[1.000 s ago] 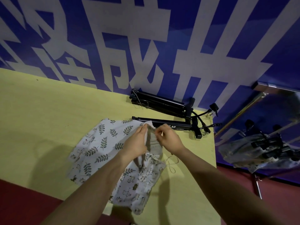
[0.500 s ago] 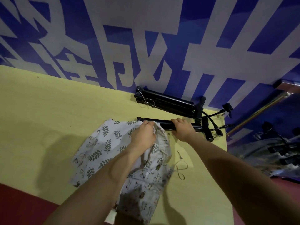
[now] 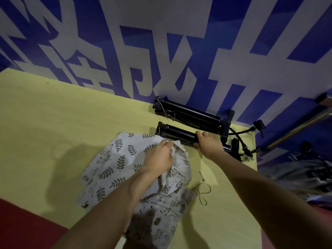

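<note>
Here, the left hand (image 3: pixel 158 159) is gripping the bunched mouth of a white cotton drawstring bag printed with grey-green leaf sprigs and small animals (image 3: pixel 115 164). Its fingers are curling into the fabric and the thumb is pinching the rim. The bag is lying crumpled at the middle of the pale yellow tabletop (image 3: pixel 53 132), and its lower end is reaching over the table's near edge at six o'clock.

The right hand (image 3: pixel 208 144) is wrapping round the nearer black folded tripod (image 3: pixel 177 135), fingers over the top of the tube and thumb underneath. This is happening at about two o'clock from the bag's mouth. The tripod's left end is sitting just beside the cloth at twelve o'clock.

A second black folded tripod (image 3: pixel 188 114) is lying parallel behind the first, against the wall. Black cables and clamps (image 3: pixel 239 141) are trailing off at three o'clock of both.

A thin beige cord (image 3: pixel 201 191) is looping on the table just beside the bag at four o'clock, and a small metal pin (image 3: pixel 201 176) is lying above the loop, apart from the cloth.

The blue wall banner (image 3: pixel 314 42) is carrying huge white Chinese characters, all cropped. The one at twelve o'clock is probably 成; the others are not reading clearly. A dark red floor (image 3: pixel 18 221) is showing at seven o'clock.
</note>
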Demonstrator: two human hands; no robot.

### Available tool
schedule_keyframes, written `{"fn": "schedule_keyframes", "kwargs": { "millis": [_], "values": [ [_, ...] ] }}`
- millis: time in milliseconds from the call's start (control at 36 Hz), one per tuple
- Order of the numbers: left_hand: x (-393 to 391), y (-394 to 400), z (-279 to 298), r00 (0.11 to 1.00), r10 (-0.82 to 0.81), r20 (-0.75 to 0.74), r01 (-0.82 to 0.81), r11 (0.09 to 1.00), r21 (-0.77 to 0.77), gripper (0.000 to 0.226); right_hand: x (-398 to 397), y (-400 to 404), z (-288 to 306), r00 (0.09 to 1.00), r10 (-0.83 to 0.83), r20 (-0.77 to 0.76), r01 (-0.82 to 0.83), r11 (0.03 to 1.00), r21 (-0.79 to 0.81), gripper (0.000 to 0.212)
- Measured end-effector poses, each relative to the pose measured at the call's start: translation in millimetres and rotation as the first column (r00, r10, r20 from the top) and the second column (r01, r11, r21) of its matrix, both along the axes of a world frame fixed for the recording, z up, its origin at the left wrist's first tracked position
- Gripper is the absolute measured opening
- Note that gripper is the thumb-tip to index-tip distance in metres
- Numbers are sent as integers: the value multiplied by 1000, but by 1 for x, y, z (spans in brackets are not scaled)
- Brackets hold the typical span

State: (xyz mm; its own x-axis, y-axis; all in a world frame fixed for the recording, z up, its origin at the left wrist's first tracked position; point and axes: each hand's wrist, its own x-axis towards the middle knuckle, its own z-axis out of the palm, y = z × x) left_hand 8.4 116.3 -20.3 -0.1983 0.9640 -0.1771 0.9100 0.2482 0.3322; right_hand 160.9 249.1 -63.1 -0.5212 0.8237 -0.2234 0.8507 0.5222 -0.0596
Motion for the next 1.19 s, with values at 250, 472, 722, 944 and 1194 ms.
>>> {"fn": "schedule_keyframes", "kwargs": {
  "millis": [250,472,722,944,1194],
  "values": [
    [5,-4,10,999,26,43,-28,999,46,41,19,-5,34,958,-97,-269,107,994,23,45],
    [16,-7,25,987,53,150,-60,997,40,44,42,-34,67,894,-93,-438,122,992,36,36],
    [23,-17,38,979,29,203,-42,997,61,57,69,-69,96,757,-181,-628,156,983,-95,33],
    [22,-29,44,954,-55,294,48,998,33,85,84,-100,101,746,-206,-633,199,976,-83,37],
    [-5,-47,37,925,-77,372,53,996,74,71,86,-132,80,881,-106,-460,54,991,-125,26]
  ]
}}
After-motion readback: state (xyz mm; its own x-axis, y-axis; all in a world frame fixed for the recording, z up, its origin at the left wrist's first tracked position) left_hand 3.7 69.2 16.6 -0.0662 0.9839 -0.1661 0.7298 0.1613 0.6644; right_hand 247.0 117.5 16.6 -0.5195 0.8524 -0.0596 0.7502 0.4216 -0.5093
